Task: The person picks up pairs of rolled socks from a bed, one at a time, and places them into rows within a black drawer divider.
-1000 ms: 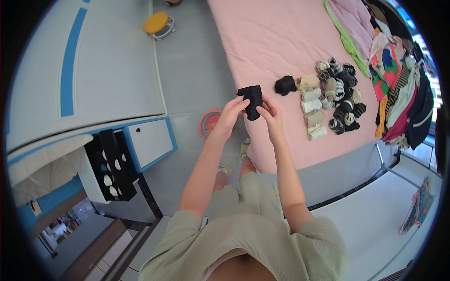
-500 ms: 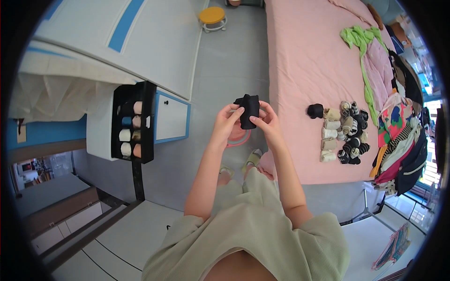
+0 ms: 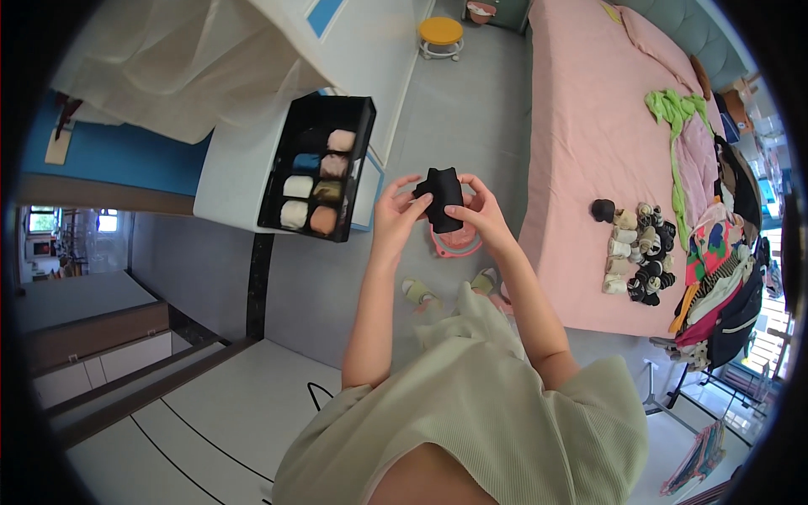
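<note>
"What's held?"
"Left hand [image 3: 396, 212] and right hand [image 3: 483, 215] share a narrow grip on one folded black fabric bundle [image 3: 443, 199]."
"Where?"
"Mid-air, between the black rectangular box [image 3: 311, 130] and the pink-sheeted bed [image 3: 581, 151]."

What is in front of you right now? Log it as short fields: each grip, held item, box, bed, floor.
Left grip: thumb and fingers on the held item
Right grip: likewise, from the other side
Held item: folded black fabric
Box: black box at left, holding rolled bundles in white, pink, blue, olive
Bed: pink bed at right, with rolled socks and a clothes pile
Floor: yellow stool; pink basin, partly hidden
</note>
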A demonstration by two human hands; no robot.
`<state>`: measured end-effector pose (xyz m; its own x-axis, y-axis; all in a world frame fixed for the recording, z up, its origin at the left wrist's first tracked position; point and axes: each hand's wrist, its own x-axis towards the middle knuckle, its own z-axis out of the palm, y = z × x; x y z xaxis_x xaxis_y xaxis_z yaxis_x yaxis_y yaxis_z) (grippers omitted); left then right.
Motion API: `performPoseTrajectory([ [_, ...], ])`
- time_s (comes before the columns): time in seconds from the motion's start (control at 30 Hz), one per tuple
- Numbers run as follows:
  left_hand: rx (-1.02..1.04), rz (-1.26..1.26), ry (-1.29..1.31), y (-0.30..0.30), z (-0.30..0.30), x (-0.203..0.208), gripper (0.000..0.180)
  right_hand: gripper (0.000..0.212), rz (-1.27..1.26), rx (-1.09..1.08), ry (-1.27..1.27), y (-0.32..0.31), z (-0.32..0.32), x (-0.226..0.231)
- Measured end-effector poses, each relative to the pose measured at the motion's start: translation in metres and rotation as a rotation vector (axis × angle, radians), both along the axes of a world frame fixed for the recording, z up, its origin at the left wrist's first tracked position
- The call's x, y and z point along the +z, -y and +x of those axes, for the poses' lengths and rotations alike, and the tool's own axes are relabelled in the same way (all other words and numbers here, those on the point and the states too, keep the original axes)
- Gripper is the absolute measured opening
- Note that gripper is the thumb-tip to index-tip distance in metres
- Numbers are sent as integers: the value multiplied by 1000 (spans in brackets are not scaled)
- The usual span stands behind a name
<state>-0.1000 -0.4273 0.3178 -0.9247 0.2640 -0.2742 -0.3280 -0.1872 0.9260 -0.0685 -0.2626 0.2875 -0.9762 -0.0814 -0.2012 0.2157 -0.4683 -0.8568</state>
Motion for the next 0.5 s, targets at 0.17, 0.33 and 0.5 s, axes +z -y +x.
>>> performPoseTrajectory([
  [0.17, 116, 31, 95, 51, 12, -5, 31, 42, -42, -14, -53, 58, 0, 18],
  [0.33, 229, 35, 89, 86, 25, -10, 22, 42, 54, 25, -17, 97, 2, 21],
  [0.5, 307, 41, 47, 114, 32, -14, 24, 42, 114, 70, -40, 124, -2, 24],
])
